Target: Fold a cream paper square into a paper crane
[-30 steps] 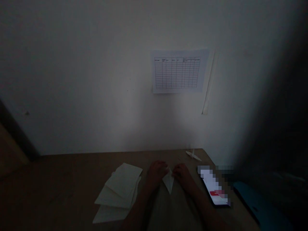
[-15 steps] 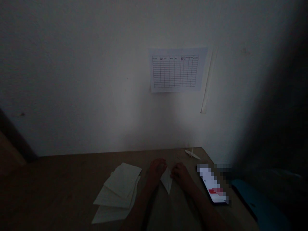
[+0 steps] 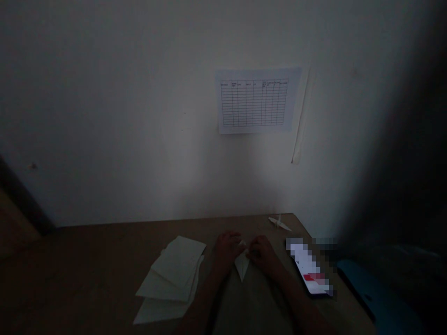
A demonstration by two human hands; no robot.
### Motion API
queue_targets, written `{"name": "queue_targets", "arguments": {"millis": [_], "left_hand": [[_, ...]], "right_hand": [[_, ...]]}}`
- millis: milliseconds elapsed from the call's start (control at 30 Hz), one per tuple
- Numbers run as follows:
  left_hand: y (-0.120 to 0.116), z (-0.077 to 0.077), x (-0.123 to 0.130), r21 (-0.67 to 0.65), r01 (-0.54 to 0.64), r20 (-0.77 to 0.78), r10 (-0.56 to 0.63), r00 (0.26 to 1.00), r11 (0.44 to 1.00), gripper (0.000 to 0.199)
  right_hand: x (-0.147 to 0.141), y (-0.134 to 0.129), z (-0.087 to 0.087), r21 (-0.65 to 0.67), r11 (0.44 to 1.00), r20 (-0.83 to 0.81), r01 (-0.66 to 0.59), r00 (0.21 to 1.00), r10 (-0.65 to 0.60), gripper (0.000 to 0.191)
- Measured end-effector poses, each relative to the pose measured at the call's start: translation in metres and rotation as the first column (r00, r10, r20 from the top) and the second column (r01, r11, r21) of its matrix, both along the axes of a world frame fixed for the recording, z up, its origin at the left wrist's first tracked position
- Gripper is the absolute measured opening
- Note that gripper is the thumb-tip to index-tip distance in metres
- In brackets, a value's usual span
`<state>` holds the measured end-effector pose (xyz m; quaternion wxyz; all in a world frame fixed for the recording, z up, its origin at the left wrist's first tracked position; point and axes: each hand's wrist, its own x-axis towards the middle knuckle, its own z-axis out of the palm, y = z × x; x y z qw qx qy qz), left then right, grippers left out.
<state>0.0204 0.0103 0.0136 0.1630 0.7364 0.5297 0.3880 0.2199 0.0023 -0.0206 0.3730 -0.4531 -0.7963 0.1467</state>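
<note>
A small white folded paper [image 3: 242, 269] lies on the table between my hands, its narrow point toward me. My left hand [image 3: 226, 246] is closed on its left upper edge, fingers bent over it. From the other side my right hand [image 3: 261, 251] pinches its right upper edge. The paper's far part is partly covered by my fingers, and the dim light hides the fine folds. Left of my left arm is a loose stack of white paper sheets [image 3: 171, 274]. Beyond my right hand, near the wall, sits a folded paper crane [image 3: 279, 223].
A phone with a lit screen [image 3: 309, 267] lies right of my right arm. Past the table's right edge is a blue object [image 3: 380, 298]. The wall behind the table [image 3: 87, 265] bears a printed chart [image 3: 258, 100].
The folded paper's near point has shifted slightly left, and its far end now looks bent or lifted between my fingers. My left fingers have spread a little over it.
</note>
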Motion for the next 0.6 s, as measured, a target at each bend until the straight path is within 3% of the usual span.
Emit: {"name": "queue_targets", "arguments": {"millis": [267,600], "left_hand": [[0.003,-0.008,-0.002,0.006,-0.013,0.056,0.013,0.998,1.000,0.005],[0.002,-0.009,0.001,-0.005,0.024,-0.032,-0.024,0.999,1.000,0.008]], "right_hand": [[-0.001,0.001,0.001,-0.009,1.000,-0.045,0.012,0.999,-0.012,0.005],[-0.001,0.000,0.001,-0.013,1.000,-0.087,0.023,0.996,-0.024,0.030]]}}
